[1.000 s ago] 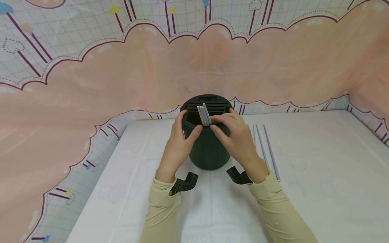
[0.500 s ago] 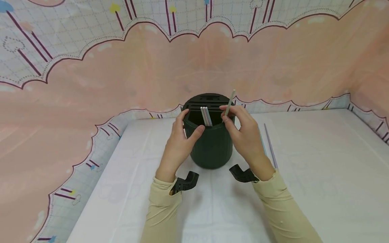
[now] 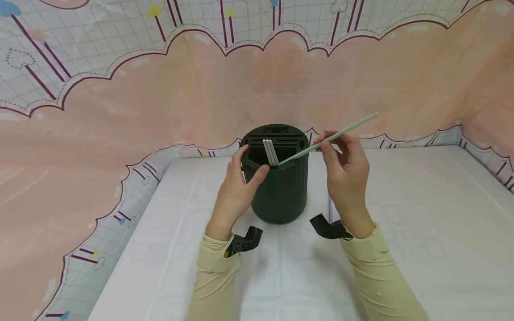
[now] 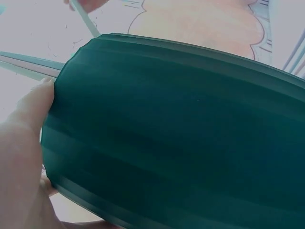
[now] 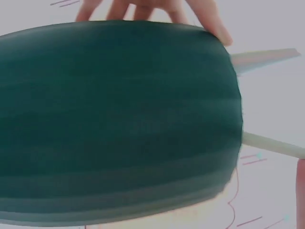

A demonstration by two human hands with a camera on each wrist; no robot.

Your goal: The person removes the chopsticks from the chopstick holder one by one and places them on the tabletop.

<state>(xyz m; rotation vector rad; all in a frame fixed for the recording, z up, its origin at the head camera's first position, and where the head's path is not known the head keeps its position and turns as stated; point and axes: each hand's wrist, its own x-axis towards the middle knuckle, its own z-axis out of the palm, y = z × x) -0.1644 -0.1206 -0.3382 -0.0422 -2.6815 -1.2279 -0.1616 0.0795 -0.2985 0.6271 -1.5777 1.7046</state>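
Note:
A dark green ribbed cylindrical holder with a slotted top stands upright on the white table. My left hand grips its left side, thumb at the front rim and fingers around the side; the thumb shows beside the rim in the left wrist view. Several pastel thin sticks lean together in the front opening. To the holder's right, my right hand pinches a pale green thin stick. It slants down leftward, its lower end overlapping the opening near the front rim.
A thin purple stick lies on the table, mostly hidden behind my right hand and wrist. A peach and white patterned cloth rises behind the table. Black wrist mounts jut out from both sleeves.
My right hand has drawn the pale green stick away from the bunch and moved right, tilting it from near upright to a low slant. The left hand keeps its grip on the holder.

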